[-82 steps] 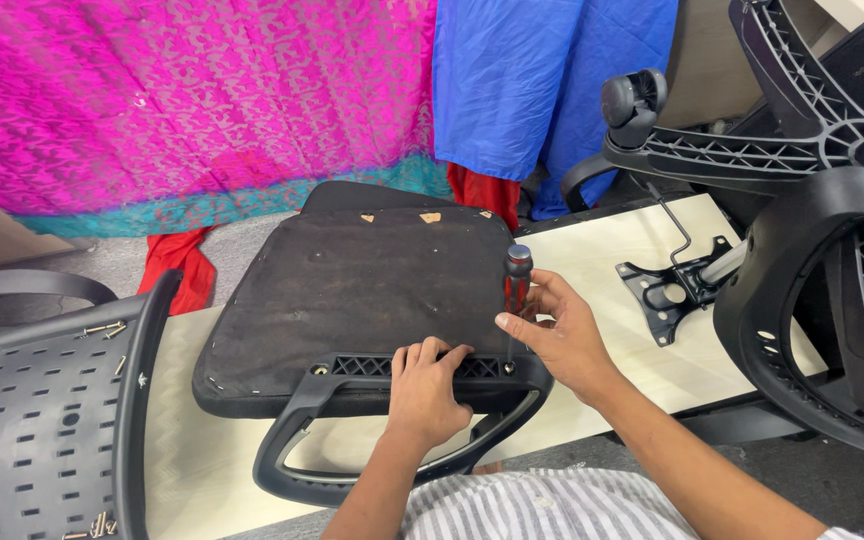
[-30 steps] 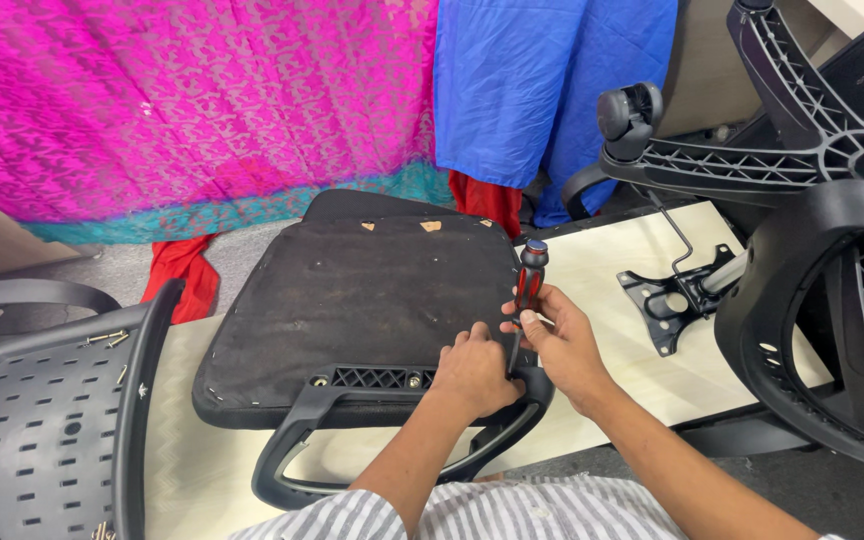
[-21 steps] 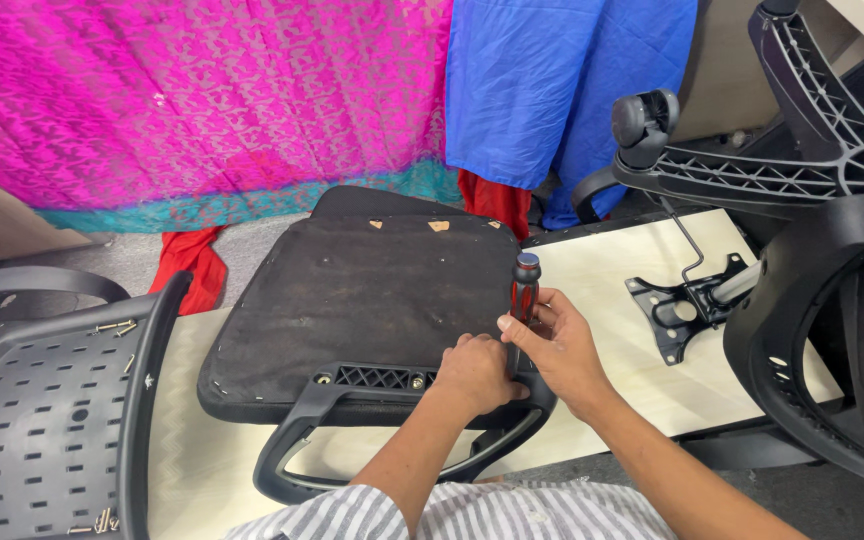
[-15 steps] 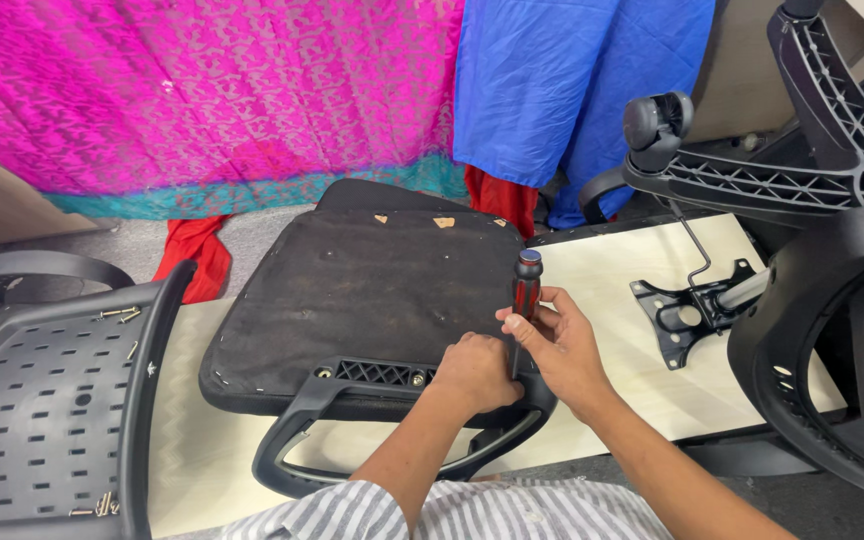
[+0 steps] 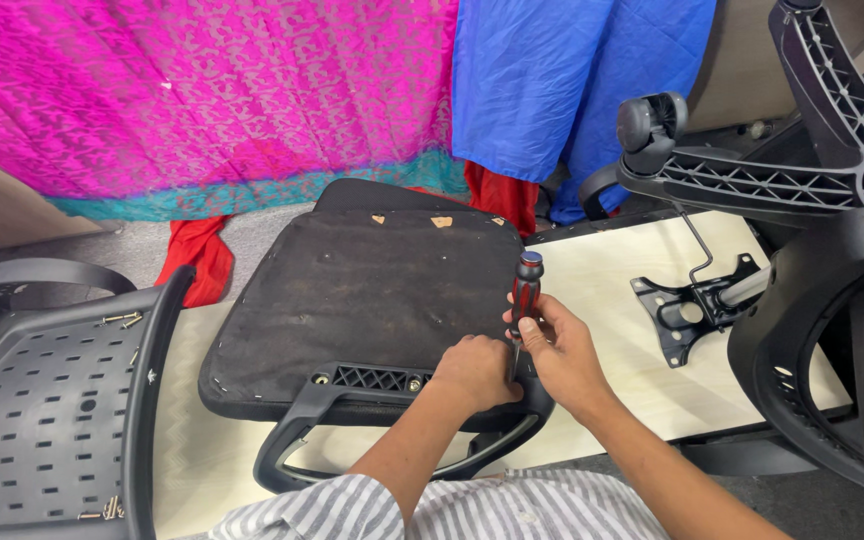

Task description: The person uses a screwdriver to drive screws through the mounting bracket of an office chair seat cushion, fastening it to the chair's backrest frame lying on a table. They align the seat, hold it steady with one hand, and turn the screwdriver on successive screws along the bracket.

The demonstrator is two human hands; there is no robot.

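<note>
An upturned black chair seat [image 5: 372, 290] lies on a pale table [image 5: 602, 290], its underside facing up. A black armrest loop [image 5: 297, 440] is fixed at its near edge by a ribbed bracket [image 5: 367, 378]. My right hand [image 5: 557, 350] grips a red and black screwdriver [image 5: 524, 290] held upright, tip down at the seat's near right corner. My left hand [image 5: 477, 370] rests closed on the armrest bracket right beside the screwdriver tip, fingers hiding the spot where the tip meets.
A perforated black chair back [image 5: 42, 420] with loose screws [image 5: 102, 512] lies at left. A metal seat mechanism plate [image 5: 687, 305] sits at right, beside a black star base with a caster [image 5: 652, 125] and another black frame [image 5: 842, 340]. Pink and blue cloths hang behind.
My left hand slid right along the bracket to the screwdriver tip early on. Since then both hands stay at the corner; only the view shifted slightly.
</note>
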